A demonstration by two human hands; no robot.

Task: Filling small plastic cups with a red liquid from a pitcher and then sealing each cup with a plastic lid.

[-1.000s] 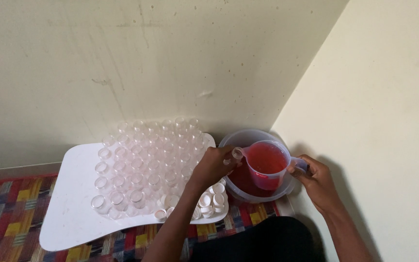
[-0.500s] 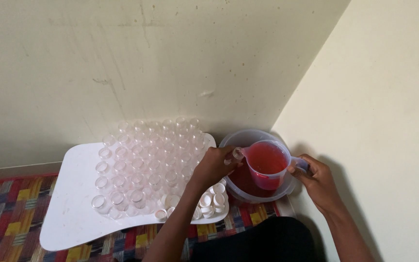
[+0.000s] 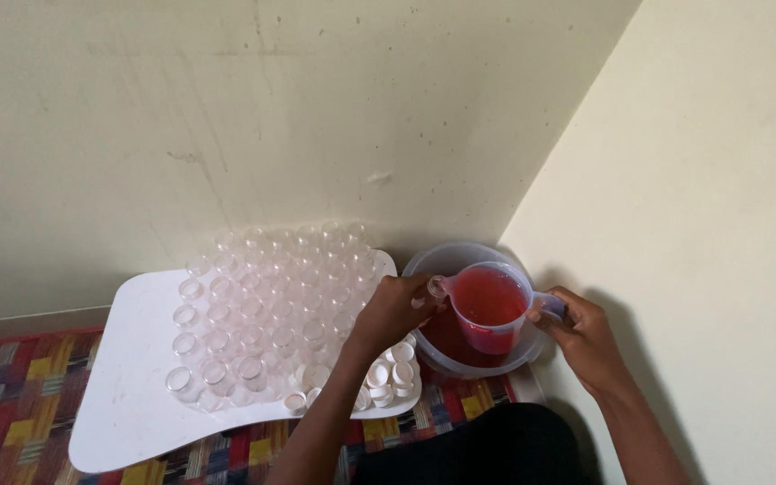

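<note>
The right hand has its grip clamped on the handle of a clear measuring jug of red liquid, tilted left with its spout toward the left hand; that hand's grip is closed round a small clear vial, held right at the spout, over the near left rim of the round plastic tub that also holds red liquid; against the picture a second ago hardly anything has moved, jug and vial sitting at the same spot with only the view drifting a little, so the pour looks to be in progress rather than finished, though no stream can be made out; left of the tub, the white table carries rows of empty clear vials, with white caps heaped at its near right edge, just under the left wrist; a patterned mat shows beneath.
</note>
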